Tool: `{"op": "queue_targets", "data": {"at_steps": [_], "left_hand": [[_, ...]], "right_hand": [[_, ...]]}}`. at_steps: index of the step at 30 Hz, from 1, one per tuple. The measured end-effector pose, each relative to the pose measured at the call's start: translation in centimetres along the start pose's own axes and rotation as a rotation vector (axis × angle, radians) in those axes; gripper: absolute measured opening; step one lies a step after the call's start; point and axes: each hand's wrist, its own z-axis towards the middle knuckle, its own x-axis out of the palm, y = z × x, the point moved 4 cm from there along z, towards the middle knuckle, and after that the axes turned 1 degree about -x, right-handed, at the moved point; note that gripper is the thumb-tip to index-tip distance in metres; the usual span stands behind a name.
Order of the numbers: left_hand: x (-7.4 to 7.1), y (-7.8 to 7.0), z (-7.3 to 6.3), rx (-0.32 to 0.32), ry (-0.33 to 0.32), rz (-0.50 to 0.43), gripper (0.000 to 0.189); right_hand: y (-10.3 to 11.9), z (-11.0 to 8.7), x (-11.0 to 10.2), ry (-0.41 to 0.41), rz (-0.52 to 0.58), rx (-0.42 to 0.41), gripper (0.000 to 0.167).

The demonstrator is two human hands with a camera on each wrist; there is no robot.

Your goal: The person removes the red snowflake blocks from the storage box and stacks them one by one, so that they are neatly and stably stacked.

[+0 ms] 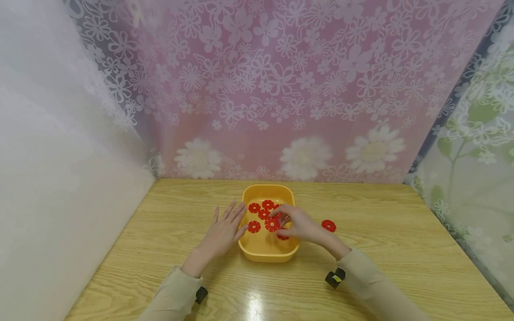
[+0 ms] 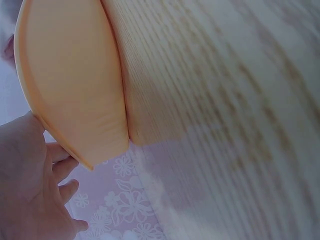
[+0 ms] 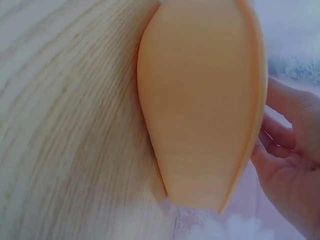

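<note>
A yellow plastic basin (image 1: 268, 257) stands on the table with several red notched interlocking discs (image 1: 254, 227) lying in it. My left hand (image 1: 221, 234) rests at the basin's left side, fingers spread and fairly straight, fingertips along the rim. In the left wrist view that hand (image 2: 25, 175) is beside the outer wall (image 2: 75, 80). My right hand (image 1: 299, 224) reaches over the right rim, thumb and index finger bent around one red disc (image 1: 272, 224) at its edges. In the right wrist view the basin wall (image 3: 200, 100) hides what those fingers hold.
One red disc (image 1: 328, 226) lies on the wooden table (image 1: 373, 249) to the right of the basin. Flowered pink cloth (image 1: 249, 89) hangs behind the table, with pale cloth (image 1: 68, 147) on the left. Black wrist cameras (image 1: 335, 278) sit below both sleeves.
</note>
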Motion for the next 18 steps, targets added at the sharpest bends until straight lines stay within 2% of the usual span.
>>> {"op": "queue_targets", "data": {"at_steps": [7, 13, 18], "left_hand": [[0.0, 0.0, -0.1, -0.003, -0.002, 0.001, 0.06], [0.0, 0.0, -0.1, -0.003, -0.003, -0.007, 0.06], [0.2, 0.1, 0.0, -0.004, -0.001, -0.008, 0.061]], "right_hand": [[-0.4, -1.1, -1.1, -0.058, -0.004, 0.061, 0.041], [-0.7, -2.2, -2.1, -0.1, 0.052, 0.048, 0.043], [-1.5, -3.3, -3.1, -0.155, 0.046, 0.036, 0.044]]}}
